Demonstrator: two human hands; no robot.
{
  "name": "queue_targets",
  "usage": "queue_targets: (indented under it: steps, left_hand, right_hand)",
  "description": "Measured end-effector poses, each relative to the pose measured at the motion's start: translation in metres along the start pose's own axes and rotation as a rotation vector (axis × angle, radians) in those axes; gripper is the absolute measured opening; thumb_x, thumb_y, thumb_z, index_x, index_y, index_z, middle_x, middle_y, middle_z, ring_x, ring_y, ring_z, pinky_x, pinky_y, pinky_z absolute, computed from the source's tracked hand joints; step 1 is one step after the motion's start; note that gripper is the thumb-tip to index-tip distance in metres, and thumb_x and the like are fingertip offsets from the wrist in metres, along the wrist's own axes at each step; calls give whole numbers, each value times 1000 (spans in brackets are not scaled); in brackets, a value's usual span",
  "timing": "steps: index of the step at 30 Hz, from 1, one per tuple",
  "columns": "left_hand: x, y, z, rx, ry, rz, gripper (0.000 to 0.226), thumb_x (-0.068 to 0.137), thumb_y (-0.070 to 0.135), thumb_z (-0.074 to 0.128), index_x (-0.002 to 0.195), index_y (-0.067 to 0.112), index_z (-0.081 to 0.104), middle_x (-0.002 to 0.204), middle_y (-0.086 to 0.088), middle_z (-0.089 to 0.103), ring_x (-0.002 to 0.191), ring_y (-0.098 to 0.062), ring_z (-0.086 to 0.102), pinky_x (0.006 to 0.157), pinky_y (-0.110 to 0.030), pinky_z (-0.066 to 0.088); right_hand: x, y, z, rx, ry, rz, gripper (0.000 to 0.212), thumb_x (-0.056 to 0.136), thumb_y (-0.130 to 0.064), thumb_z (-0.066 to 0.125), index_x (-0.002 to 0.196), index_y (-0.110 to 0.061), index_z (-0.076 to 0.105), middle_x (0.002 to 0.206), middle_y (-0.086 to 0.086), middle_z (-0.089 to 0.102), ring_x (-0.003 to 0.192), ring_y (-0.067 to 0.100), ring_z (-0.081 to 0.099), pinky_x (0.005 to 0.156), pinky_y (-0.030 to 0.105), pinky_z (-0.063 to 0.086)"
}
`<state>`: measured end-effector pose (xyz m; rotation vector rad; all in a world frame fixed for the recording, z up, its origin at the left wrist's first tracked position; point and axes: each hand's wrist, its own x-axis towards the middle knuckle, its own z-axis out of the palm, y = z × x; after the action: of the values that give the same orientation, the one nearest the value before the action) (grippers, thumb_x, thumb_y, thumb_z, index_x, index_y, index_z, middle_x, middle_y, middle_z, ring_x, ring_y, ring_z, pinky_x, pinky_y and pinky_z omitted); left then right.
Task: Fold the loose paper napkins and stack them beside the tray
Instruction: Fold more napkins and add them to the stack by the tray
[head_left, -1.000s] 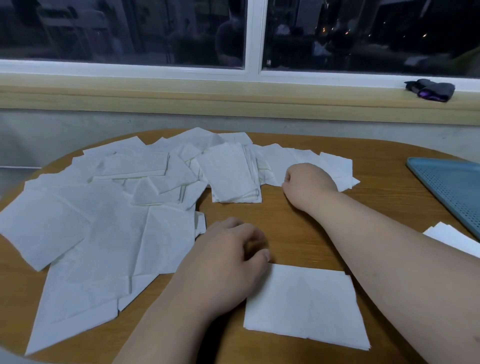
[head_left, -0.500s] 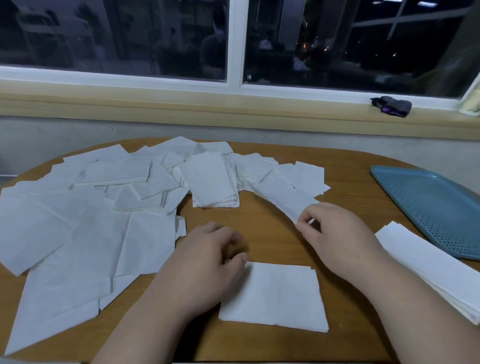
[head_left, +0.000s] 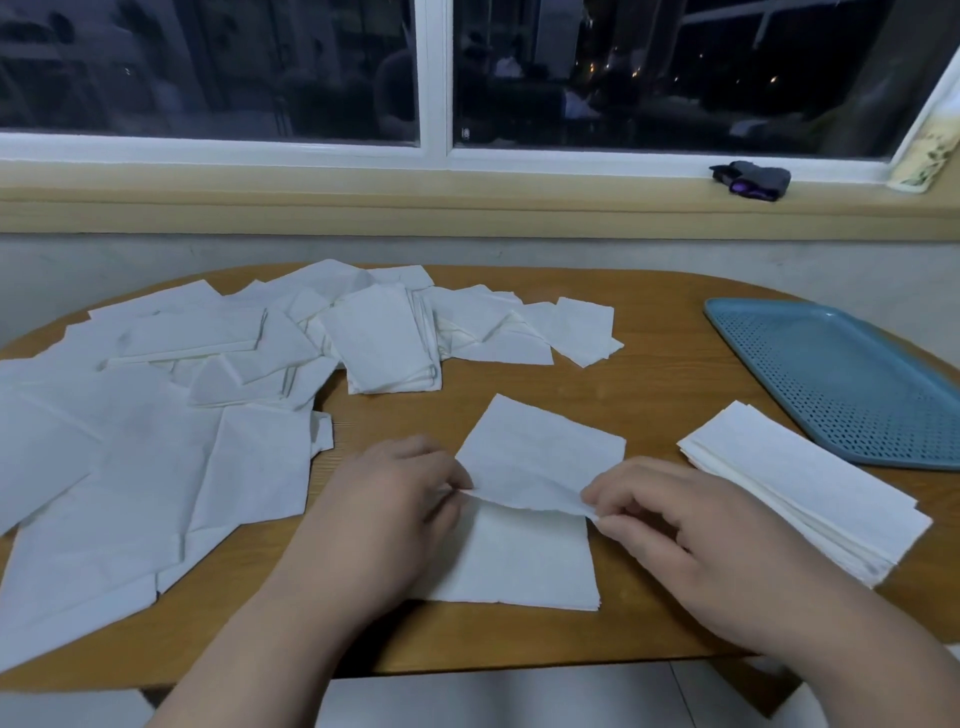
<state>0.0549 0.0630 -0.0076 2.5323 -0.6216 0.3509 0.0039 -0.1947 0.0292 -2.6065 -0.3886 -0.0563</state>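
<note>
The left hand (head_left: 384, 499) and right hand (head_left: 691, 540) each pinch the near edge of one napkin (head_left: 540, 457), mid-table. A folded stack (head_left: 800, 483) lies just beside the blue tray (head_left: 841, 384); the loose napkin heap (head_left: 156, 467), seemingly most of the job, awaits.

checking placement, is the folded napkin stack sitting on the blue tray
No, the folded napkin stack lies on the wooden table beside the blue tray.

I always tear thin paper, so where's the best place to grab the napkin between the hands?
By its two near corners, from the near side, one hand each. The napkin is limp; its far part lies on the table, its near edge is raised, where the left hand and right hand pinch it. Two spread pinches should keep it flat.
</note>
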Motion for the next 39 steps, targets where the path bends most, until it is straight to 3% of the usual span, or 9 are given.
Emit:
queue_targets:
  steps: [1, 4, 9, 11, 14, 19, 22, 27, 39]
  left_hand:
    - [0, 2, -1, -17, 9, -3, 8, 89, 31, 64, 91, 36, 69, 92, 21, 62, 91, -2, 57, 81, -32, 50]
    - [-2, 10, -7, -72, 14, -19, 8, 89, 35, 60, 88, 38, 67, 86, 22, 62, 87, 0, 56, 75, -22, 44]
    - [0, 14, -5, -101, 77, -40, 11, 88, 37, 62, 97, 39, 69, 85, 23, 64, 90, 0, 55, 70, -15, 41]
    - [4, 15, 0, -100, 127, -85, 23, 88, 38, 64, 111, 36, 68, 96, 23, 64, 94, 2, 53, 77, -10, 38]
    - [12, 15, 7, -99, 181, -144, 49, 88, 35, 67, 135, 31, 55, 125, 13, 58, 115, -6, 51, 96, -20, 38]
    - [15, 11, 13, -59, 144, -189, 58, 86, 37, 65, 141, 31, 49, 143, 8, 41, 137, -11, 30, 110, -28, 29]
    - [14, 5, 17, -27, 64, -134, 46, 86, 35, 67, 130, 29, 60, 136, 8, 46, 133, -13, 35, 107, -34, 40]
    - [15, 5, 17, 3, -5, -103, 32, 90, 38, 62, 122, 35, 63, 123, 21, 52, 124, -5, 42, 102, -22, 33]
    - [12, 11, 9, -85, -60, -105, 34, 90, 45, 58, 124, 39, 60, 118, 28, 48, 120, 1, 43, 103, -24, 39]
  right_hand:
    - [-1, 1, 0, 46, -2, 25, 3, 90, -47, 59, 90, -45, 57, 111, -31, 59, 108, -5, 54, 85, 18, 46]
    - [-3, -2, 5, 81, -55, 100, 45, 69, -68, 65, 108, -57, 47, 116, -40, 50, 115, -19, 41, 90, 8, 39]
    - [10, -2, 26, 70, 229, 108, 28, 96, -36, 60, 121, -47, 55, 102, -33, 57, 102, -7, 51, 75, 14, 44]
    - [19, 1, 28, 90, 311, 133, 26, 97, -31, 59, 120, -42, 59, 93, -27, 60, 92, -3, 55, 72, 19, 48]
    - [40, 5, 27, 117, 361, 164, 25, 97, -28, 58, 121, -36, 62, 88, -23, 62, 87, 0, 57, 71, 19, 47]
    - [67, 12, 25, -34, 385, 205, 37, 98, -35, 60, 134, -31, 56, 127, -19, 56, 121, 5, 47, 93, 21, 41]
    - [60, 17, 25, -110, 318, 139, 33, 96, -30, 61, 129, -31, 61, 129, -19, 53, 125, 2, 39, 99, 20, 33]
    - [45, 31, 26, -145, 42, 43, 24, 96, -33, 60, 119, -38, 66, 119, -29, 55, 120, -4, 40, 104, 21, 35]
    - [46, 37, 27, -240, 130, 119, 20, 101, -26, 49, 85, -33, 58, 93, -20, 58, 96, 7, 48, 88, 28, 44]
